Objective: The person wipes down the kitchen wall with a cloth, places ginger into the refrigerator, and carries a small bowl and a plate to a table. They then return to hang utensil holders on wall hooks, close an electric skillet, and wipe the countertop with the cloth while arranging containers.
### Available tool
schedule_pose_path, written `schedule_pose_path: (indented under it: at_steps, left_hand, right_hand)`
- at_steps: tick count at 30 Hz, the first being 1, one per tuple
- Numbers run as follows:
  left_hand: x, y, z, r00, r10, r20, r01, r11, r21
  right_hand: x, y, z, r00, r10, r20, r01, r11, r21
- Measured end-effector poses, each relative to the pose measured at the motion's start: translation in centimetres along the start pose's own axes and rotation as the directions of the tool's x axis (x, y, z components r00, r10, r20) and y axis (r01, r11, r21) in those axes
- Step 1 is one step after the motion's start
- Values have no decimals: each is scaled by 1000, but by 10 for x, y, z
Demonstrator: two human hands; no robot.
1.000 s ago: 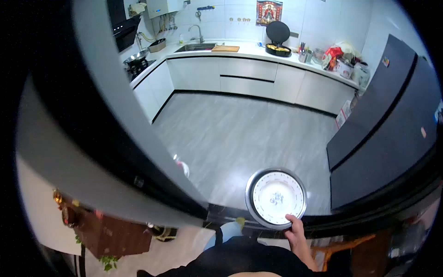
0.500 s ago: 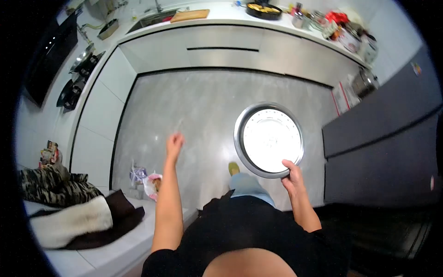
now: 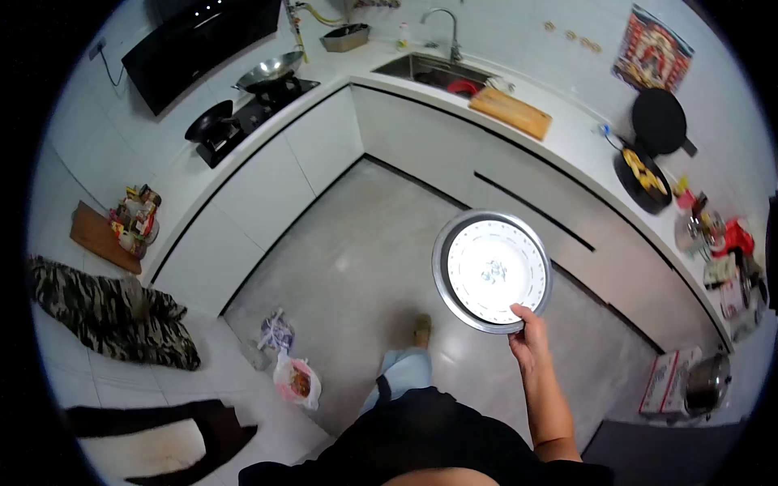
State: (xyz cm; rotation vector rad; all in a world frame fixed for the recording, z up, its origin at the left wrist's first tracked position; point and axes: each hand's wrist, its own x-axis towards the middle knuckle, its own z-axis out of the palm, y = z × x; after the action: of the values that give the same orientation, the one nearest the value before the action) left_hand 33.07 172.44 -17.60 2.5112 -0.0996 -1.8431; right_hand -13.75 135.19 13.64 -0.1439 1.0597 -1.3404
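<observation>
My right hand (image 3: 531, 338) grips the near rim of a round metal basin (image 3: 445, 296), thumb on top and fingers underneath. Inside the basin lies a white plate (image 3: 486, 283) with a dotted border and a small printed pattern at its middle. The basin is held out above the floor, ahead of my body and to the right. My left hand is out of view.
Along the far wall runs a counter (image 3: 567, 150) with a sink (image 3: 429, 71), a cutting board (image 3: 512, 113) and an open electric pan (image 3: 644, 182) holding food. At left are a wok (image 3: 271, 71) and frying pan (image 3: 211, 121). Bags (image 3: 297, 382) lie on the floor.
My view has turned left and lifted, bringing the sink and stove further in. The left hand has left the picture. The right hand still holds the basin with the plate.
</observation>
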Motion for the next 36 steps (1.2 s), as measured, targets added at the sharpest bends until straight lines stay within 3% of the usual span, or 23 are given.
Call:
schedule_pose_path:
  at_steps: [2, 4, 5, 6, 7, 8, 9, 10, 11, 12, 14, 17, 19, 20, 22, 23, 25, 26, 29, 33, 36]
  left_hand:
    - [18, 84, 1, 998, 59, 4, -59, 998, -4]
    - [41, 183, -5, 975, 223, 21, -223, 956, 190]
    - [67, 247, -16, 892, 449, 54, -406, 742, 533]
    - [85, 320, -27, 749, 653, 109, -441, 370, 818]
    - [95, 398, -35, 632, 769, 96, -405, 222, 887]
    - [93, 489, -44, 541, 841, 8, -416, 259, 872]
    - [72, 575, -48, 550, 829, -101, -647, 499, 577]
    - [43, 662, -51, 552, 808, -209, -794, 585, 166]
    - [-81, 726, -48, 648, 727, -227, -746, 546, -381]
    - [-108, 784, -54, 534, 820, -206, -802, 414, -432]
    - [-148, 868, -69, 334, 934, -128, -902, 277, -332]
    - [-125, 938, -89, 178, 974, -139, -953, 136, -270]
    - [26, 943, -119, 96, 983, -157, -995, 97, -2]
    - [59, 924, -126, 205, 962, -179, -970, 224, 94]
    - [91, 850, -125, 645, 741, -186, -722, 671, 171]
    - [97, 816, -125, 802, 573, -166, -555, 819, 147]
    - [78, 771, -122, 960, 259, -108, -268, 960, -84]
    - [67, 761, -121, 987, 141, -83, -154, 970, -188]
    - [53, 777, -128, 999, 8, -44, -23, 942, -334]
    - [67, 840, -145, 999, 7, -32, -19, 919, -394]
    - [84, 883, -166, 993, 91, -70, -112, 898, -426]
  right_hand:
    - [51, -6, 51, 999, 38, -33, -39, 999, -9]
    - [102, -14, 97, 995, 74, -63, -77, 997, -32]
    - [132, -20, 118, 996, 79, -38, -80, 996, -38]
    - [163, -27, 136, 995, 102, -7, -102, 994, -46]
    - [191, -33, 153, 991, 134, 19, -133, 990, -49]
    - [216, -37, 174, 991, 124, 40, -121, 990, -71]
    - [239, -43, 199, 992, 118, 36, -116, 992, -55]
    - [259, -49, 223, 993, 111, 32, -109, 993, -40]
    - [284, -54, 248, 994, 102, 31, -101, 995, -26]
    - [318, -57, 269, 993, 91, 78, -89, 996, -25]
    - [400, -54, 296, 981, 154, 121, -147, 987, -61]
    - [504, -54, 364, 974, 174, 144, -160, 982, -99]
    - [565, -63, 422, 967, 229, 107, -211, 964, -162]
    - [600, -69, 457, 967, 216, 134, -184, 959, -217]
    - [662, -66, 519, 961, 205, 187, -144, 944, -296]
    - [691, -55, 544, 966, 192, 171, -141, 951, -276]
    - [765, -49, 610, 978, 153, 144, -111, 958, -265]
    - [803, -40, 636, 976, 157, 149, -109, 952, -285]
    - [898, -19, 706, 963, 210, 172, -154, 945, -290]
    - [972, 8, 787, 989, 141, 45, -117, 931, -345]
    - [1019, 23, 820, 1000, 3, 24, 4, 953, -302]
